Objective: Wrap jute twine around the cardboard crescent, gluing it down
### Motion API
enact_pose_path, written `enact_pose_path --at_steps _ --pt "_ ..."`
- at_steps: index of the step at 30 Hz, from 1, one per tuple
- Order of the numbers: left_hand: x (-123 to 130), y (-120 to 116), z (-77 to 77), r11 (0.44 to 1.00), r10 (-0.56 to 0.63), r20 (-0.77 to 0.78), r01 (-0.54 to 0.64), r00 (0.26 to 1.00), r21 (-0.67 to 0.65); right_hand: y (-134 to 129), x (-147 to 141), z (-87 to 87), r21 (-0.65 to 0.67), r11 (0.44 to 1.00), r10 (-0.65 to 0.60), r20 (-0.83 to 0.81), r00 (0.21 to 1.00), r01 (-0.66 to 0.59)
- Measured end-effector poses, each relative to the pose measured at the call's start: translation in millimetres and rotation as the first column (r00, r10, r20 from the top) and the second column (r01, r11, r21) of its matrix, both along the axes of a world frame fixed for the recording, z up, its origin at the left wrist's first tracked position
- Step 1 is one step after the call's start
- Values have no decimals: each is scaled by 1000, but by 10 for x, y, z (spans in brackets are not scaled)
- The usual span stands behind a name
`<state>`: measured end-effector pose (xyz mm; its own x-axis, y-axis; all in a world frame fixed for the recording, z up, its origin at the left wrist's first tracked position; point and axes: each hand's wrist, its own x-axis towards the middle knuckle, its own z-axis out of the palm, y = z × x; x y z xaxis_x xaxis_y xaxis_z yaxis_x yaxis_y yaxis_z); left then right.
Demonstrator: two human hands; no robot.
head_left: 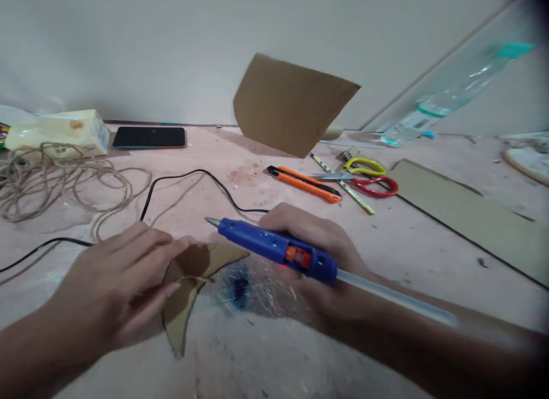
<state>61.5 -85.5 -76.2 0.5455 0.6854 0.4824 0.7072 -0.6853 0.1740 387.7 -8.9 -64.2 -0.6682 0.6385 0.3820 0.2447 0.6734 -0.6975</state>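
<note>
My right hand [317, 233] is wrapped round a blue glue gun [257, 242], its metal tip pointing left. A translucent glue stick [398, 296] juts from the gun's back end. To the left, my left hand [124, 279] grips a curved, pointed cardboard piece [175, 310] low on the table, thumb and fingers at its left side. Across that piece runs a short length of twine [193, 278], one end near my thumb. The glue gun's tip is above the cardboard and apart from it. Part of the piece is hidden behind my fingers.
Behind lie an orange cutter [304, 183], scissors [364, 176], a pencil [358, 198] and a phone [149, 137]. Tangled twine [64, 182] and a tissue pack [55, 133] are left. A cardboard sheet [295, 102] and a bottle [450, 102] lean at the wall. A black cord [201, 171] crosses the table.
</note>
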Motion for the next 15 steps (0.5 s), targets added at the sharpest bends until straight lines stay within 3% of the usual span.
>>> enact_pose_path --at_steps 4,8,12,15 --pt "220 -70 -134 978 -12 60 24 998 -208 -57 32 -173 -132 990 -55 -115 992 40" --pt "376 65 -215 963 -71 51 82 996 -255 -28 45 -247 -288 953 -147 -151 978 99" --pt "421 196 -145 948 -108 74 125 991 -291 -20 47 -273 -353 925 -210 -165 964 142" --pt "292 122 -57 951 -86 135 122 987 -284 -25 46 -308 -394 902 -263 -180 948 176"
